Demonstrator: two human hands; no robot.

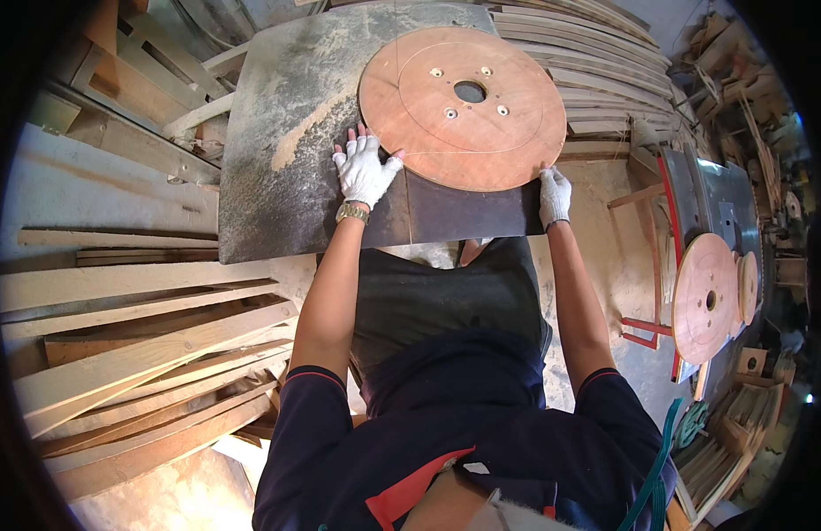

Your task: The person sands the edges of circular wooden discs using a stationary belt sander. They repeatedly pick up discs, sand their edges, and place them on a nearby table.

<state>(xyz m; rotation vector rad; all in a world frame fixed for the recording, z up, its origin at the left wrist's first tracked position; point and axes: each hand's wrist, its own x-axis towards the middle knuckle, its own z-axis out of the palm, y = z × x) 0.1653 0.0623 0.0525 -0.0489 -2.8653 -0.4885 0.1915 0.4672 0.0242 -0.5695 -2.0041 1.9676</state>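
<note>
A round plywood disc [477, 136] lies flat on a dark, sawdust-dusted machine table [284, 206]. It has a centre hole, several smaller holes and a scribed circle. My left hand [365, 169], in a white fingerless knit glove, rests palm down by the disc's near left rim. Its fingers are spread, and the thumb tip touches the rim. My right hand [555, 192], gloved alike, pinches the disc's near right edge with the thumb on top; its other fingers are mostly hidden. A thin straight seam runs from the table's front edge to beneath the disc.
Long wooden boards [152, 358] are stacked at the left, near the table. More wood strips [589, 73] lie behind it to the right. At the right, another plywood disc [706, 299] and smaller ones sit on a red-edged machine table [716, 192].
</note>
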